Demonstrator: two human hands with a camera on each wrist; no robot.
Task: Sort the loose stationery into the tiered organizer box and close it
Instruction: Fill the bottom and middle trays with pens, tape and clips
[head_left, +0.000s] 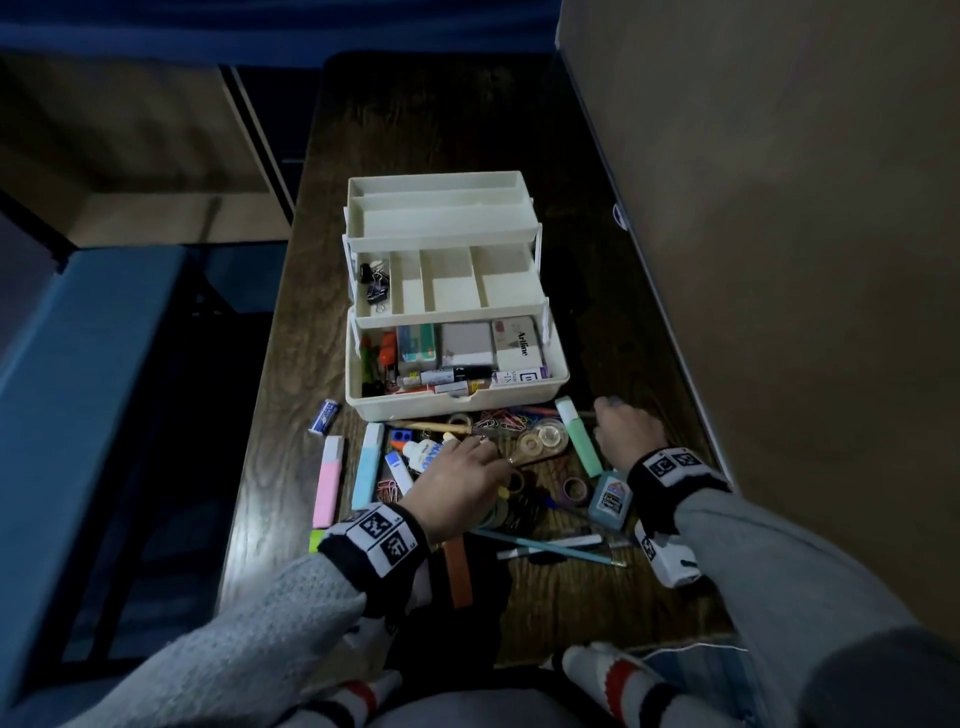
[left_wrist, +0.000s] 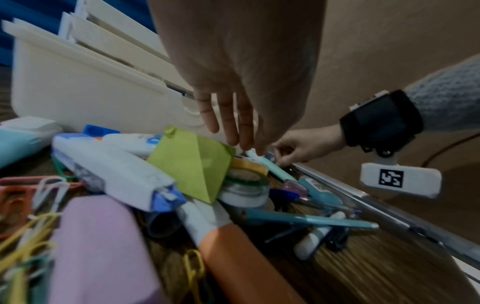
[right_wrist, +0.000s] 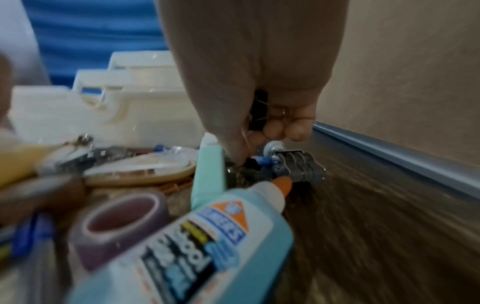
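Note:
The cream tiered organizer box (head_left: 457, 401) stands open on the dark wooden table, its bottom tier packed and several black binder clips (head_left: 375, 288) in the middle tier's left cell. In front of it lies a heap of loose stationery. My left hand (head_left: 483, 457) reaches into the heap with straight fingers (left_wrist: 233, 131), tips touching items near the tape rolls (head_left: 543, 439). My right hand (head_left: 618, 421) is curled beside the mint highlighter (head_left: 576, 436). The right wrist view shows a black binder clip (right_wrist: 259, 107) tucked in its palm, with more clips (right_wrist: 298, 166) on the table just below.
A blue glue bottle (head_left: 610, 501), purple tape roll (right_wrist: 119, 226), pens (head_left: 561, 545), coloured paper clips (head_left: 501, 418), and pink (head_left: 330, 480) and blue (head_left: 368, 465) highlighters crowd the near table. A tall beige panel (head_left: 779, 260) lines the right edge. The table drops off at the left.

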